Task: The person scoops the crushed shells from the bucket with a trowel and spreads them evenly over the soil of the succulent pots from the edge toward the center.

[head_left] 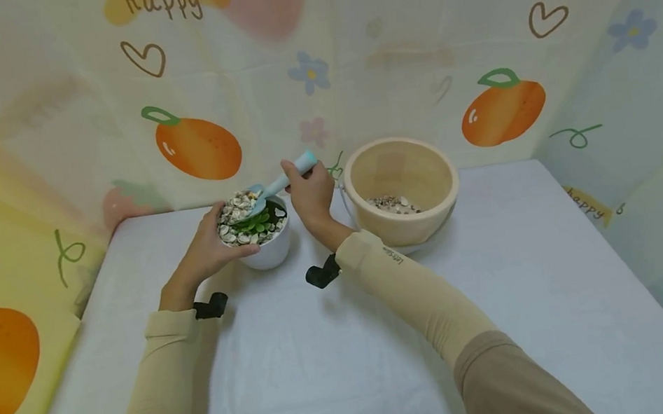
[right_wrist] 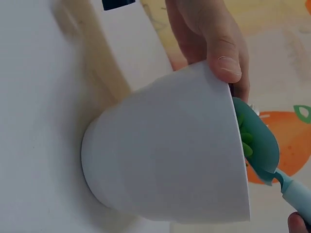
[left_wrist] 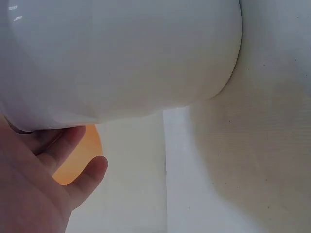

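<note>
A white pot (head_left: 268,253) stands on the table, holding a small green plant (head_left: 254,226) and pale pebbles (head_left: 237,207). My left hand (head_left: 209,244) grips the pot's rim from the left, thumb along the near side. In the left wrist view two fingers (left_wrist: 92,174) stick out beside the pot wall. My right hand (head_left: 312,194) holds the handle of a light blue scoop (head_left: 289,179). The scoop's blade (right_wrist: 262,141) lies over the pot's mouth, close above the plant, with pebbles at it.
Right of the pot is a beige bucket (head_left: 407,225) with a wire handle and some small pebbles (head_left: 393,205) at its bottom. A patterned cloth backdrop (head_left: 378,87) rises behind the white table (head_left: 303,366). Black wrist mounts (head_left: 212,306) hang under both wrists.
</note>
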`<action>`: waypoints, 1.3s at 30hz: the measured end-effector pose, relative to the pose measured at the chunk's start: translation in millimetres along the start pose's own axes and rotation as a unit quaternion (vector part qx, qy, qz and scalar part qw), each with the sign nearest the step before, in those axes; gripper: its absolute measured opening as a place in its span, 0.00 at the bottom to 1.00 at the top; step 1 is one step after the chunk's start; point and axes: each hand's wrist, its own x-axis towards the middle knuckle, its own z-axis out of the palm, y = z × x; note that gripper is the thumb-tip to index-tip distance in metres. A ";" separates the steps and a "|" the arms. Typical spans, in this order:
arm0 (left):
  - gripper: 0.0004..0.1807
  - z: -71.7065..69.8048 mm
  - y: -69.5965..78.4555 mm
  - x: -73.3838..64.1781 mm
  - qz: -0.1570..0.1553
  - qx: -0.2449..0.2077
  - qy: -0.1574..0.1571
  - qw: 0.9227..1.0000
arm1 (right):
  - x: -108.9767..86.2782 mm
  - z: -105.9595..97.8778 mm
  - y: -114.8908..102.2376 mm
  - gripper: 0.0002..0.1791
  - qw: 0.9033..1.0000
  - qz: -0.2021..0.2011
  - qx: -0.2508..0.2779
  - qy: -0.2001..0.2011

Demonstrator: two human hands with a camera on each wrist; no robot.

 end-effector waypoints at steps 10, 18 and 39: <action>0.59 2.3 -2.3 -1.1 0.008 -0.003 0.006 1.000 | -0.7 2.5 0.5 0.12 0.996 0.051 0.076 -0.009; 0.57 3.5 -4.2 0.1 0.022 -0.007 0.010 1.000 | -0.3 -0.4 -4.3 0.12 0.995 0.055 0.077 -0.013; 0.62 6.6 1.2 -6.9 -0.025 -0.012 0.019 0.999 | 5.8 -15.6 -12.9 0.14 0.998 0.028 0.000 -0.057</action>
